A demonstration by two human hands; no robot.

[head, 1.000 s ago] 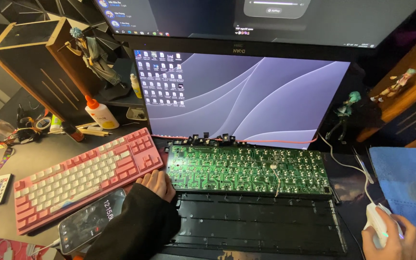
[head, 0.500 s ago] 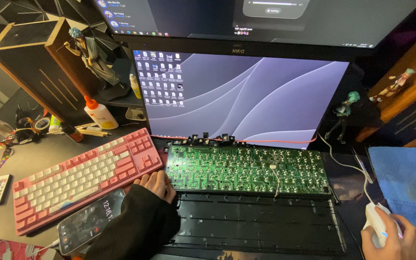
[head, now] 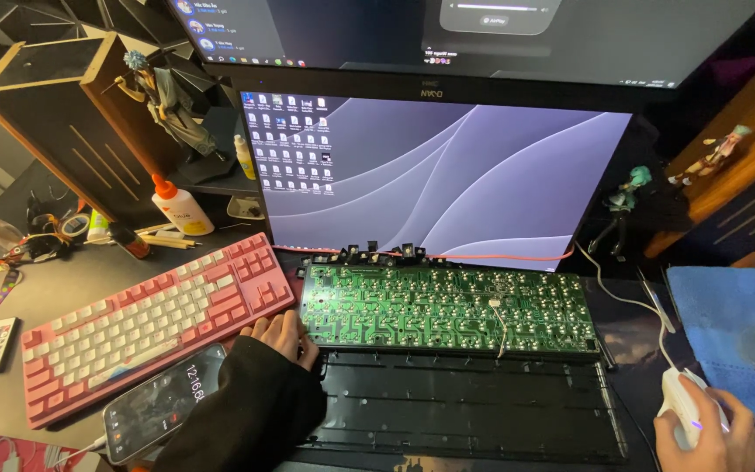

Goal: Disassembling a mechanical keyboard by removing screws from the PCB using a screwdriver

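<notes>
At desk edge, right hand [head: 708,430] grip grasping white mouse [head: 682,404], left hand [head: 283,336] released beside green circuit board [head: 447,301].

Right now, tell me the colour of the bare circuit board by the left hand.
Green, in the head view: circuit board.

Left hand [head: 280,336] lies low and palm down, fingers loosely curled, a black sleeve covering the wrist and forearm. Right hand [head: 711,434] sits at the lower right corner, palm down, fingers arched in a light, cupped grip, knuckles raised.
</notes>
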